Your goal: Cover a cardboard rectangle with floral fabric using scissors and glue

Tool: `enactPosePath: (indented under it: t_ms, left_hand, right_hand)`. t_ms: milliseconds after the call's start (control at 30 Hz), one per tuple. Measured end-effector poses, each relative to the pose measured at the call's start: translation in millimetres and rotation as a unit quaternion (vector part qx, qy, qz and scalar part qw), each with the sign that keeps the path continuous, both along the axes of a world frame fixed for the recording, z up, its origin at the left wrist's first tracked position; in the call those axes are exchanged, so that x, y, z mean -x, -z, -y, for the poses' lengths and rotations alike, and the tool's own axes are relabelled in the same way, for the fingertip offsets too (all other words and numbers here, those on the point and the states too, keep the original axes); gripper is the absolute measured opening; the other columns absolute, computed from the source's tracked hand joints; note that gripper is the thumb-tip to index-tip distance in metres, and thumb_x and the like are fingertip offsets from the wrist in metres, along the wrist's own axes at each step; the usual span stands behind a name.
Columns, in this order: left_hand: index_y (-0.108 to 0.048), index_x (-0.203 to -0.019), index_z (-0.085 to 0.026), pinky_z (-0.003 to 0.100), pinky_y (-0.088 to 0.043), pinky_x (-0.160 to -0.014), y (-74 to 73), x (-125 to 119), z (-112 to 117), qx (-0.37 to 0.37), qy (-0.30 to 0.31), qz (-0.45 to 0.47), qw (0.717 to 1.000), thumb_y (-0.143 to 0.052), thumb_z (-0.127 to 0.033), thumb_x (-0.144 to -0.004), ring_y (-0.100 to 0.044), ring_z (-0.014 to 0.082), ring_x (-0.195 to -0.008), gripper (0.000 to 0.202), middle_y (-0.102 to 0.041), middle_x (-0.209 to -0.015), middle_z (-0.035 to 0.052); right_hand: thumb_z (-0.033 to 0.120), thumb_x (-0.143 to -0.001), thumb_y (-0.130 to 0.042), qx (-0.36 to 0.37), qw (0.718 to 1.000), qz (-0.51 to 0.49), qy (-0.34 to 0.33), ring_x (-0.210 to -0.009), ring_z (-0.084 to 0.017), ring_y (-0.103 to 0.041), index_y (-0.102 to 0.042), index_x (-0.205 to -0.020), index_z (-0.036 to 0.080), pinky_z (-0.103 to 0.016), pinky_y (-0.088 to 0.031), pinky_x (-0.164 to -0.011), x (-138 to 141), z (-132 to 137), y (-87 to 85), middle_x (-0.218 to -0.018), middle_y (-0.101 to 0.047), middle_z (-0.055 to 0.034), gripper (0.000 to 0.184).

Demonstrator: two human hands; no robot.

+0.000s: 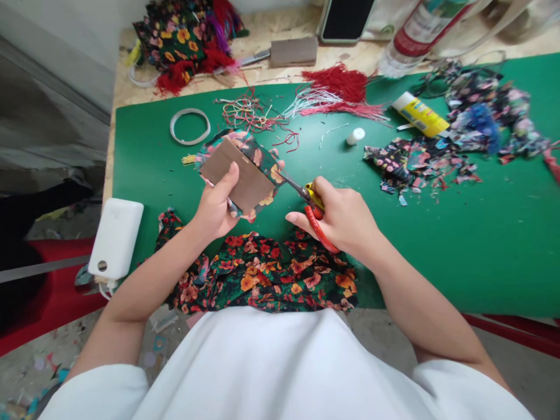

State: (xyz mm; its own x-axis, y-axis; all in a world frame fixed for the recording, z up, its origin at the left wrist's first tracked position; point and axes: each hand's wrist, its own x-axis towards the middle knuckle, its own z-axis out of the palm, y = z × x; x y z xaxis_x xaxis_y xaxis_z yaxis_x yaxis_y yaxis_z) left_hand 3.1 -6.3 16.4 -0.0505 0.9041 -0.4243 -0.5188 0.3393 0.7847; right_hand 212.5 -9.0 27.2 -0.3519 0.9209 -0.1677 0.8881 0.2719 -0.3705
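Note:
My left hand grips a brown cardboard piece backed with floral fabric, thumb pressed on the card. My right hand is closed round red-and-yellow scissors, whose blades meet the fabric's right edge. A larger floral cloth lies on the green mat just below both hands.
A white power bank sits at the table's left edge. Farther back are a tape ring, tangled threads, red tassels, a glue tube, its white cap, fabric scraps, a phone and a bottle.

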Motion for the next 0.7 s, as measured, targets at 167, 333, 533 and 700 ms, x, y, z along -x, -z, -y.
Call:
enactPosePath:
  t_ms: [167, 333, 533, 700]
  left_hand:
    - [-0.062, -0.116, -0.027, 0.021, -0.058, -0.051, 5.1, -1.8, 3.6, -0.006, 0.026, -0.004, 1.0, -0.073, -0.049, -0.078, -0.075, 0.0204, -0.083, 0.045, -0.076, -0.097, 0.0002]
    - [-0.064, -0.113, -0.026, 0.02, -0.057, -0.049, 4.4, -3.4, 6.4, -0.01, 0.045, -0.012, 0.999, -0.076, -0.048, -0.075, -0.075, 0.0212, -0.084, 0.046, -0.075, -0.092, 0.0001]
    - [-0.066, -0.103, -0.026, 0.022, -0.057, -0.052, 2.2, -7.9, 8.0, -0.011, 0.014, -0.025, 1.0, -0.08, -0.04, -0.071, -0.073, 0.0199, -0.08, 0.038, -0.073, -0.08, -0.0024]
    - [-0.066, -0.103, -0.025, 0.02, -0.057, -0.053, 1.6, -8.9, 7.8, -0.008, 0.005, -0.015, 1.0, -0.08, -0.038, -0.072, -0.072, 0.0159, -0.071, 0.037, -0.073, -0.077, -0.0033]
  right_hand:
    - [0.077, -0.082, -0.037, -0.002, 1.0, 0.006, 0.005, -0.055, -0.022, -0.053, -0.046, -0.086, 0.022, -0.026, -0.021, -0.053, 0.1, 0.1, -0.1, -0.058, -0.054, -0.0023, 0.056]
    - [0.079, -0.082, -0.033, -0.007, 1.0, 0.0, 0.012, -0.054, -0.022, -0.052, -0.047, -0.086, 0.022, -0.026, -0.021, -0.053, -0.3, 0.1, 0.0, -0.057, -0.053, -0.0023, 0.059]
    - [0.078, -0.084, -0.033, -0.009, 1.0, -0.004, 0.017, -0.05, -0.02, -0.049, -0.049, -0.084, 0.022, -0.026, -0.02, -0.053, -0.4, -0.1, -0.8, -0.055, -0.052, -0.002, 0.058]
    - [0.077, -0.085, -0.032, -0.009, 1.0, -0.007, 0.026, -0.048, -0.018, -0.044, -0.05, -0.079, 0.023, -0.026, -0.018, -0.053, -0.1, -0.7, 0.2, -0.052, -0.046, -0.0007, 0.058]
